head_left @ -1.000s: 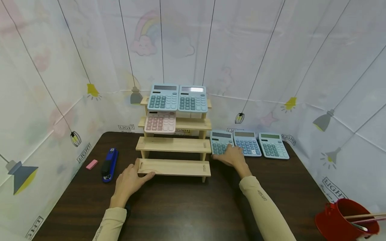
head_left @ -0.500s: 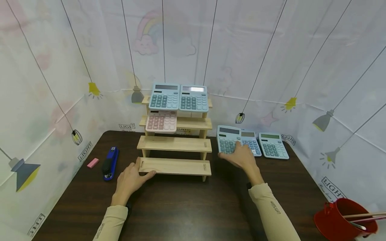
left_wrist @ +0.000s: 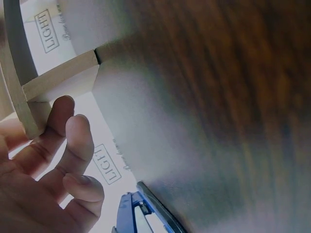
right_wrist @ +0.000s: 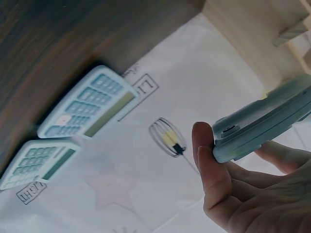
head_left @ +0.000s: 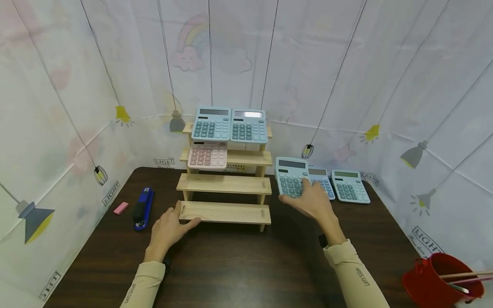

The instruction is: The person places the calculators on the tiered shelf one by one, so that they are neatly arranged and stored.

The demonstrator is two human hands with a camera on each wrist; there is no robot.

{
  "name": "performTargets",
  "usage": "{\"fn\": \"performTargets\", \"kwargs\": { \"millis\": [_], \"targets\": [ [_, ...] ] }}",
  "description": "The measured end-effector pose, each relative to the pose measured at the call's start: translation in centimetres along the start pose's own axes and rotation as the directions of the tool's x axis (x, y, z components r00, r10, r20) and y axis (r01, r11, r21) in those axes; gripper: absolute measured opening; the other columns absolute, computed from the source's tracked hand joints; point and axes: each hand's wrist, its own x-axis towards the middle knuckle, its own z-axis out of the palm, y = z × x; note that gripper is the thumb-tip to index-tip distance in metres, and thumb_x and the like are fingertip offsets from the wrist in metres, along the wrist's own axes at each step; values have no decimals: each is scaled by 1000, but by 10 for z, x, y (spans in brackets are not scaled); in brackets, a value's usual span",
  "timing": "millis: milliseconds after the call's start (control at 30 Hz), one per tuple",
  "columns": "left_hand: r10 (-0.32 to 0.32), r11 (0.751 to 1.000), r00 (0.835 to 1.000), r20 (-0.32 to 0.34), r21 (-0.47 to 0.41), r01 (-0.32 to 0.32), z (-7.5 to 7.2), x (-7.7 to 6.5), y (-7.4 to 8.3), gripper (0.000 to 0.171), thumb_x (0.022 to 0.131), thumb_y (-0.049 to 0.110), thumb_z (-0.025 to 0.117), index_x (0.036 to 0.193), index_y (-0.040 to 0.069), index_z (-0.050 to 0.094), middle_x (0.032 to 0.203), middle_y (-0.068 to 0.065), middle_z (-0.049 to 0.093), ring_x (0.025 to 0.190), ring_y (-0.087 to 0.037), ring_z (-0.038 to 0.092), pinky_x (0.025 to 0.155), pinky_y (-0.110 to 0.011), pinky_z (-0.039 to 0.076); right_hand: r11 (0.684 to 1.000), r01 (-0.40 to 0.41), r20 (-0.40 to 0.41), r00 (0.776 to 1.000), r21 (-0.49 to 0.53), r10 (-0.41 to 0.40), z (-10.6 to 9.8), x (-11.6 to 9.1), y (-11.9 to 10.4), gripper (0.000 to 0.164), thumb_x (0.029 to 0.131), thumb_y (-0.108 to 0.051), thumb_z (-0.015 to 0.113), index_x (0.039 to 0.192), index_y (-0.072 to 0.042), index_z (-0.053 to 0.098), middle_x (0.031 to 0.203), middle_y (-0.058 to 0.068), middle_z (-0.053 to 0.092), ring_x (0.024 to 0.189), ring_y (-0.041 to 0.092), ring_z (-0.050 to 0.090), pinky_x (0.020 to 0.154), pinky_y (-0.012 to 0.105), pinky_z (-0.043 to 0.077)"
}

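My right hand (head_left: 311, 199) grips a light blue calculator (head_left: 291, 171) by its lower right part, thumb at the front edge. The right wrist view shows the calculator (right_wrist: 262, 121) lifted off the table, edge-on between fingers and thumb. My left hand (head_left: 167, 226) holds the left end of the lowest shelf of a four-step wooden stand (head_left: 225, 212), thumb along its front edge. From the left wrist, the fingers (left_wrist: 80, 141) bend around the plank end. Two blue calculators (head_left: 246, 125) stand on the top shelf, and a pink calculator (head_left: 208, 155) leans on the one below.
Right of the stand, a blue calculator (head_left: 323, 185) and a pale green-blue calculator (head_left: 350, 187) rest against the wall sheet. A blue stapler (head_left: 144, 208) and a pink eraser (head_left: 121, 208) lie at left. A red bucket (head_left: 423, 282) with sticks sits at the front right.
My right hand has taken the nearest calculator up from the table and slightly rightward, overlapping its neighbour in the head view. The left hand keeps its hold on the stand.
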Motion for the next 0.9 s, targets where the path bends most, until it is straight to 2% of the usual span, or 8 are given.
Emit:
{"fn": "performTargets", "kwargs": {
  "millis": [400, 633, 800, 900],
  "targets": [
    [-3, 1000, 1000, 7, -4, 3, -1, 0, 2, 115, 80, 83, 56, 158, 4, 29, 131, -27, 59, 84, -28, 60, 67, -42, 50, 995, 92, -78, 992, -46, -96, -7, -3, -21, 117, 76, -83, 58, 151, 4, 38, 124, 33, 54, 100, 40, 58, 74, 48, 49],
    [-2, 1000, 1000, 5, -16, 2, 1, -1, 2, 116, 79, 84, 56, 159, 5, 28, 131, -27, 59, 84, -28, 60, 68, -43, 51, 990, 106, -94, 989, -96, -115, -13, 5, -32, 114, 76, -83, 58, 149, 2, 41, 130, 34, 53, 102, 42, 59, 75, 50, 51],
    [1, 1000, 1000, 0, -5, -1, 1, -1, 2, 116, 79, 85, 55, 158, 4, 29, 130, -26, 59, 83, -28, 60, 66, -42, 50, 989, 105, -95, 989, -108, -116, -15, 11, -39, 111, 76, -82, 58, 148, 1, 43, 121, 31, 55, 99, 40, 58, 73, 49, 50],
    [2, 1000, 1000, -1, -4, -2, 0, -1, 2, 116, 79, 85, 55, 158, 4, 28, 130, -26, 59, 83, -28, 60, 66, -42, 50, 988, 110, -101, 988, -109, -121, -16, 14, -45, 110, 76, -81, 58, 148, 1, 43, 122, 32, 55, 100, 42, 58, 75, 51, 51]
  ]
}}
